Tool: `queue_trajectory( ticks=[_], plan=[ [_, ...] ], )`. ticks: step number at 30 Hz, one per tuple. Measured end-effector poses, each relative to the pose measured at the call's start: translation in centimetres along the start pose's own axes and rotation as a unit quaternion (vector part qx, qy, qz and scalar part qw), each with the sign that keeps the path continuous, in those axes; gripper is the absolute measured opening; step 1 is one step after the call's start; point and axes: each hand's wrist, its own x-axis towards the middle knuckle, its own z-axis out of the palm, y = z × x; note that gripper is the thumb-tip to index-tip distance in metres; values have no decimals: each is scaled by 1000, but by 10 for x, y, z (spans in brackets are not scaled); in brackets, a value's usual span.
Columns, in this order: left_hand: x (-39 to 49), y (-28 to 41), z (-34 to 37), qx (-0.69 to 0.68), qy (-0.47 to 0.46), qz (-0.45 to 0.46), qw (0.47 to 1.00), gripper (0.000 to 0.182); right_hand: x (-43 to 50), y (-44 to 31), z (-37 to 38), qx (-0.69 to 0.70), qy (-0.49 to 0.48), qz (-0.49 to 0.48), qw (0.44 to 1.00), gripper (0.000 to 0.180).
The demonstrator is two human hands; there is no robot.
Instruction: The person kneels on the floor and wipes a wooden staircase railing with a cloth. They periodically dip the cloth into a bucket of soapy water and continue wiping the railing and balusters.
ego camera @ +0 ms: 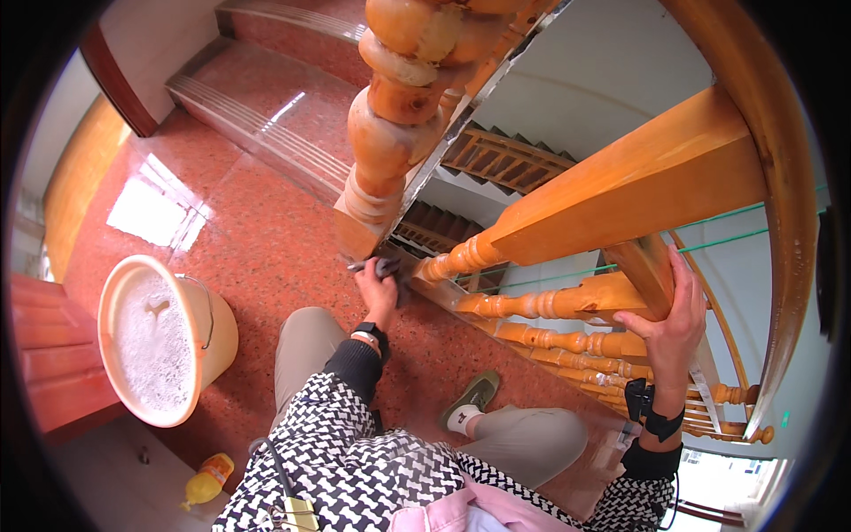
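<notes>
My left hand (377,287) presses a dark, wet-looking cloth (385,268) to the floor's edge. That spot lies at the square foot of a turned wooden newel post (359,229), beside the base of the railing. Over at the right, my right hand (671,319) grips the square upper part of a wooden baluster (641,266), thumb on one side and fingers on the other. Part of that baluster is hidden by the hand. A cream plastic bucket (216,326) with foamy water and a wire handle stands on the floor to my left.
Red speckled stone steps (266,73) rise at the upper left. Beyond the balusters the stairwell drops to lower flights (505,159). A curved wooden handrail (791,199) and green cords run at the right. A yellow plastic bottle (207,479) lies at the lower left, near a red wooden panel (60,359).
</notes>
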Motion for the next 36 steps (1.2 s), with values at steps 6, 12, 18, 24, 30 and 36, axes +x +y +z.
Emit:
queue_trajectory(
  ticks=[6, 12, 18, 24, 30, 36],
  plan=[
    [-64, 41, 45, -105, -93, -104, 985, 51, 0, 2, 1, 4, -11, -5, 1000, 107],
    [-119, 37, 16, -329, -206, -192, 901, 48, -1, 1, 0, -2, -1, -20, 1000, 108],
    [-35, 47, 8, -276, -78, -49, 957, 50, 0, 2, 1, -2, -1, -20, 1000, 108],
    [83, 56, 40, -20, -421, 211, 882, 31, 1, 5, -1, 26, -10, -25, 999, 106],
    [49, 61, 14, 9, -376, 92, 922, 35, 3, 3, -4, -16, -5, -48, 999, 107],
    [-63, 87, 8, -144, -101, -2, 984, 56, 0, 1, -1, -7, -8, -17, 1000, 108]
  ],
)
